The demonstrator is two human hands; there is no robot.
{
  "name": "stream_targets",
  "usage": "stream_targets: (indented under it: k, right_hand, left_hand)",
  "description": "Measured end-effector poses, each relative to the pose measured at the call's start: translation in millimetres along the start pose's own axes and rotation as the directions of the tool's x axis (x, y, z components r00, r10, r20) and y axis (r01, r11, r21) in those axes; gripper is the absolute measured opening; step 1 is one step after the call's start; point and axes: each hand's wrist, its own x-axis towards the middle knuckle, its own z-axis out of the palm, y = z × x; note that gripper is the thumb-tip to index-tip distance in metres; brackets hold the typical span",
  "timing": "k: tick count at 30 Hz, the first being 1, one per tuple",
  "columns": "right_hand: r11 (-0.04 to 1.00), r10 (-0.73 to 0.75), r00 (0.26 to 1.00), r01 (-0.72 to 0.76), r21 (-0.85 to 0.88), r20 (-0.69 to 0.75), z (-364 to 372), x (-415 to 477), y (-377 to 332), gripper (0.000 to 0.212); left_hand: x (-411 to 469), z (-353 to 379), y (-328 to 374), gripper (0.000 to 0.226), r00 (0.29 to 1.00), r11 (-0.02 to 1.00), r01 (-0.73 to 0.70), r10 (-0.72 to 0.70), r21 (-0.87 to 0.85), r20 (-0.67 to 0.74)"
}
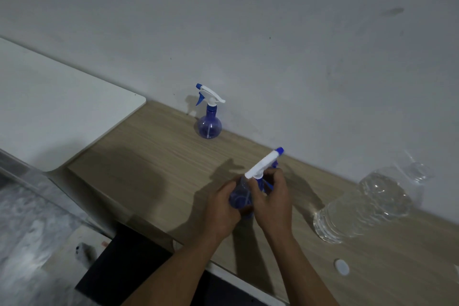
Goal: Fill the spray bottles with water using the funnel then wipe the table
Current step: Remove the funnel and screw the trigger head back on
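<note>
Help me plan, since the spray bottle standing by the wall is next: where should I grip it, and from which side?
Probably the narrow blue neck of that spray bottle, under the white trigger head, reaching from the near side. It stands upright close to the wall, its round belly is wide, and the trigger points left.

Blue spray bottles (pixel 209 126) with white heads, pale wood-grain table (pixel 154 156), seemingly clear water bottle (pixel 360 206).

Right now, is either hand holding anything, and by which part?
Both hold one spray bottle: the left hand grips its round body, the right hand pinches the neck under the white head.
</note>
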Motion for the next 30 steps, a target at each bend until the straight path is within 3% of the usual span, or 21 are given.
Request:
stream_targets:
  k: [3, 7, 12, 16, 22, 26, 30]
  right_hand:
    - [1.0, 0.022, 1.0, -0.022, 0.009, -0.011, 3, 1, -2, 0.027]
    - [0.997, -0.069, 0.997, 0.069, -0.019, 0.03, 2, -3, 3, 0.016]
    - [0.998, 0.024, 0.999, -0.025, 0.051, 0.025, -1, 1, -1, 0.027]
    - [0.998, -0.052, 0.998, 0.051, 0.029, 0.041, -2, -4, 3, 0.027]
    - [0.995, 0.034, 0.999, -0.034, 0.089, -0.003, -1, 0, 2, 0.024]
    - [0.998, -0.03, 0.999, 0.028, 0.054, 0.036, 0, -6, 5, 0.028]
    - [0.997, 0.011, 0.999, -0.014, 0.07, 0.037, -2, -1, 1, 0.025]
  left_hand:
    - [-3, 1, 1, 0.057, 1.0, 1.0, -0.006, 0.006, 0.012, 0.004]
    - [-4, 0, 2, 0.039, 0.997, 0.997, -0.071, 0.071, 0.005, -0.035]
    - [-5, 1, 7, 0.062, 0.999, 0.999, -0.024, 0.024, 0.024, -0.032]
    - [-6, -2, 9, 0.052, 0.998, 0.998, -0.057, 0.057, 0.026, -0.034]
    - [-8, 1, 10, 0.056, 0.998, 0.997, -0.027, 0.031, 0.069, -0.049]
    - [-9, 0, 12, 0.052, 0.994, 0.997, -0.079, 0.08, 0.02, -0.078]
    - [-7, 2, 10, 0.057, 0.996, 0.997, -0.057, 0.06, 0.049, -0.063]
